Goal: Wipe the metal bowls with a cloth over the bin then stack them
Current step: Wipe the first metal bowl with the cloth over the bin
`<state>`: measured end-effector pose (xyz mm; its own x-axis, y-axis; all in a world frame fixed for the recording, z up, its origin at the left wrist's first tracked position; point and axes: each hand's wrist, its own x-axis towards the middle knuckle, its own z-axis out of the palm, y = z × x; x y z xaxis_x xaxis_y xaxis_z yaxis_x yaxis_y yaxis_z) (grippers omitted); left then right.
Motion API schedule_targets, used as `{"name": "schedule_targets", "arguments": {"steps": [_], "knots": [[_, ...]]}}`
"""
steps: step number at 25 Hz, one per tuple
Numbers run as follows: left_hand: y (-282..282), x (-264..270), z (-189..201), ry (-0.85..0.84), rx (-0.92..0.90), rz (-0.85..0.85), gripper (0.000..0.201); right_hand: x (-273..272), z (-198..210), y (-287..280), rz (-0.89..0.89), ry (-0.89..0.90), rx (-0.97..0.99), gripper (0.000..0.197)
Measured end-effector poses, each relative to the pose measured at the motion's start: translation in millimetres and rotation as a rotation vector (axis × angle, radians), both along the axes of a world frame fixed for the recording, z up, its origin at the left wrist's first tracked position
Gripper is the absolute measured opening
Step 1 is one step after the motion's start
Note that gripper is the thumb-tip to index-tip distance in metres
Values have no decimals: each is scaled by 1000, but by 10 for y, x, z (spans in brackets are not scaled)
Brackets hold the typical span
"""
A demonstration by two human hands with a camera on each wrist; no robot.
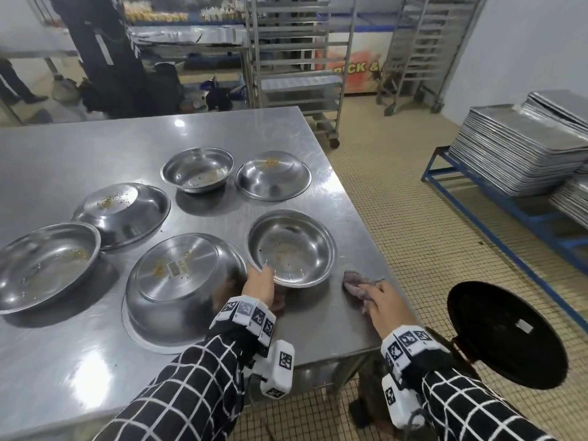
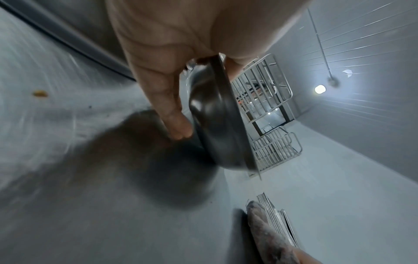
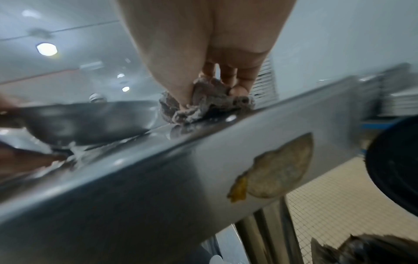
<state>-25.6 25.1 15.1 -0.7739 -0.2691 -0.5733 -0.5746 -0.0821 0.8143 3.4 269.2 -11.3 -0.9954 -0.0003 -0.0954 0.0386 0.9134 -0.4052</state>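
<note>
Six metal bowls with crumbs lie on the steel table [image 1: 79,377], some upright and some upside down. My left hand [image 1: 261,276] [image 2: 204,100] pinches the near rim of the upright bowl [image 1: 291,246] [image 2: 217,125] by the table's right edge, thumb inside, fingers under it. That bowl's near side is raised off the table. To its right my right hand [image 1: 378,296] [image 3: 212,89] grips the crumpled grey cloth [image 1: 358,284] [image 3: 203,105] lying on the table's corner. The black bin lid [image 1: 506,335] [image 3: 395,160] stands open just right of the table.
A large upside-down bowl [image 1: 178,288] sits just left of my left hand. Stacked metal trays [image 1: 515,151] rest on a blue frame at the right. Wheeled racks [image 1: 299,68] stand behind the table. A person in dark clothes [image 1: 105,49] is at the back left.
</note>
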Motion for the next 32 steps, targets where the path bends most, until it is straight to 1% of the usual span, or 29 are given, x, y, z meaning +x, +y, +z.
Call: {"name": "schedule_targets", "arguments": {"steps": [1,2,4,6,8,10,11,14,17,18,20,21,23,26,28,30,31,32], "knots": [[22,20,35,25,46,18,32,51,30,63,-41,38,-74,27],[59,20,64,40,68,15,31,128,70,125,-89,79,-139,24],[172,14,86,99,61,-37,35,283,163,256,-204,137,-218,21],[318,10,102,171,7,-136,35,441,269,403,-327,191,-249,21],[511,14,127,188,22,-232,36,585,384,593,-425,277,-264,21],[723,11,189,188,78,-314,40,711,520,777,-496,359,-287,21],[870,28,251,203,75,-372,40,783,597,881,-529,393,-293,22],[1345,82,467,318,32,-551,40,941,835,1217,-567,465,-312,23],[1785,121,675,405,-96,-718,55,967,1008,1547,-495,472,-317,21],[1951,117,734,439,-104,-774,55,941,1059,1657,-462,472,-305,22],[2259,96,841,532,-116,-852,44,811,1134,1873,-418,480,-289,25],[2402,85,907,557,-153,-885,40,720,1160,1974,-401,488,-290,25],[2678,59,1028,599,-194,-941,39,498,1179,2180,-357,479,-278,24],[3010,6,1068,637,-202,-1025,38,205,1138,2405,-328,421,-212,29],[3218,-67,1084,650,-237,-1034,34,74,1103,2496,-263,408,-236,31],[3367,-174,1040,676,-210,-1006,30,-3,1082,2547,-123,399,-220,29],[3417,-234,1021,678,-193,-1004,29,-20,1070,2558,-40,365,-194,30],[3455,-311,996,686,-189,-1008,30,-35,1065,2565,38,291,-158,33]]}}
